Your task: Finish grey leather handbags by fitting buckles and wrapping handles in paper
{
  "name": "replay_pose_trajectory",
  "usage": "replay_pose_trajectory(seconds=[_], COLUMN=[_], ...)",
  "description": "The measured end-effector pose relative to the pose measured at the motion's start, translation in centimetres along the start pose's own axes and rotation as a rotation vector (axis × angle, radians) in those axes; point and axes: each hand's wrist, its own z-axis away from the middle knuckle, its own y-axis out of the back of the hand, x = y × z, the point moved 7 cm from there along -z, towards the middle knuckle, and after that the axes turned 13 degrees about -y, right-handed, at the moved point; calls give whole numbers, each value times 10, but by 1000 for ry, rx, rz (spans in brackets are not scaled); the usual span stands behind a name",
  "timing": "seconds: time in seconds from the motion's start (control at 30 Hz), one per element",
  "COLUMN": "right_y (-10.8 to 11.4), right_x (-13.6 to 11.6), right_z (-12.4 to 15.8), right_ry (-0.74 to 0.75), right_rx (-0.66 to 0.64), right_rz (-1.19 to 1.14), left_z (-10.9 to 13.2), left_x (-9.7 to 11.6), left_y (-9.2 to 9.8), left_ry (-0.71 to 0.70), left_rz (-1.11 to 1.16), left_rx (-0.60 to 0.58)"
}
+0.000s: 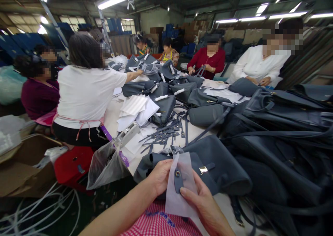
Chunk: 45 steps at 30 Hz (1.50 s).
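A dark blue-grey strap end [178,185] with a round metal eyelet lies against a thin white sheet of wrapping paper [180,206]. My left hand [160,177] pinches the strap and the sheet's upper left edge; its fingertips are partly hidden. From the right, my right hand [204,199] grips the sheet, with its thumb on the strap's lower tip and its fingers behind the paper. Just beyond both hands a dark blue-grey handbag [221,163] with a gold clasp lies on its side on the table.
Loose straps with eyelets [166,132], white paper sheets [140,109] and a tape dispenser [127,133] lie ahead. Bags pile up at right [281,153] and mid-table [161,94]. A red stool [73,165] and cardboard box [28,163] stand left. Several people work around the table.
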Motion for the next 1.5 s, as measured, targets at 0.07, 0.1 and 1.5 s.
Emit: replay_pose_trajectory(seconds=[0.07, 0.1, 1.5], right_y=[10, 19, -11], right_x=[4, 7, -35], right_z=[5, 7, 38], right_ry=[-23, -30, 1276], right_rx=[4, 37, 659], right_rz=[-79, -115, 1532], left_z=[-4, -6, -9], left_x=[-2, -3, -17], left_y=[-3, -4, -18], left_ry=[7, 11, 105], left_rz=[8, 10, 47], left_rx=[1, -2, 16])
